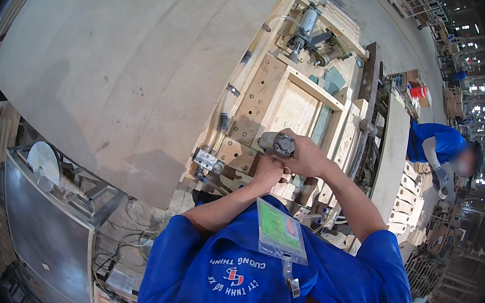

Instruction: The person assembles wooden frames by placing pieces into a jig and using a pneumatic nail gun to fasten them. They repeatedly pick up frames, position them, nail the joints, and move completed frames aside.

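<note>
My right hand [307,155] is closed round a grey metal nail gun [277,142], seen mostly from its round, capped end. Close beside and below it is my left hand [269,171], its fingers curled in; what they grip, if anything, is hidden. Both hands are over the near end of a wooden jig [259,100] with drilled plates. Inside the jig lies a pale wooden frame [294,108] with a slatted panel. The nail gun's lower end is out of sight behind my hands.
Air cylinders [307,22] sit at the jig's far end, and a valve block [207,160] at its near left. A dark-topped table [48,233] stands left, with hoses [125,248] on the floor beside it. At right, a co-worker in blue [442,141] bends near stacked wooden parts [406,198].
</note>
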A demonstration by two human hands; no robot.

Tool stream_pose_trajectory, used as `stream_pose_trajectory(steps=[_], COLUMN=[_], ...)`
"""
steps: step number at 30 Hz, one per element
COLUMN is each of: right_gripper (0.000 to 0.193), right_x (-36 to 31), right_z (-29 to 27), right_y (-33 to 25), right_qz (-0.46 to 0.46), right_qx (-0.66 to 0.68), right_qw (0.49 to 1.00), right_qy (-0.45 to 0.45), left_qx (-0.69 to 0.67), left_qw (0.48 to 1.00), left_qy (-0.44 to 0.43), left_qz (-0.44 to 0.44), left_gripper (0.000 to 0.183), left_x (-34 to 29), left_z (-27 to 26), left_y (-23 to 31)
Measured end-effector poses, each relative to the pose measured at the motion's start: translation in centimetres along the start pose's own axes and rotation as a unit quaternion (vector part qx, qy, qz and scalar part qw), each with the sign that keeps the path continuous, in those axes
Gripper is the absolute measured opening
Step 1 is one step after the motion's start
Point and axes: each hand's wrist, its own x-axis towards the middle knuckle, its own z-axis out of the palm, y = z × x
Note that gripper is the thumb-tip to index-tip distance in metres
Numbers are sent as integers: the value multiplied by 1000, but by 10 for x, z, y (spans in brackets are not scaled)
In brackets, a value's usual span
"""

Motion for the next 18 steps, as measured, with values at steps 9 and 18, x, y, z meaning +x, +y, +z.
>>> stream_pose_trajectory(steps=[9,18], right_gripper=[37,42], right_x=[-164,-321], right_z=[10,12], right_y=[35,171], right_qz=[194,321], right_qx=[320,64], right_qw=[888,801], right_qy=[269,502], left_qx=[413,463], left_qw=[783,827], left_qy=[94,116], left_qz=[456,298], left_gripper=[24,30], left_x=[-111,-105], left_z=[-6,-78], left_y=[84,73])
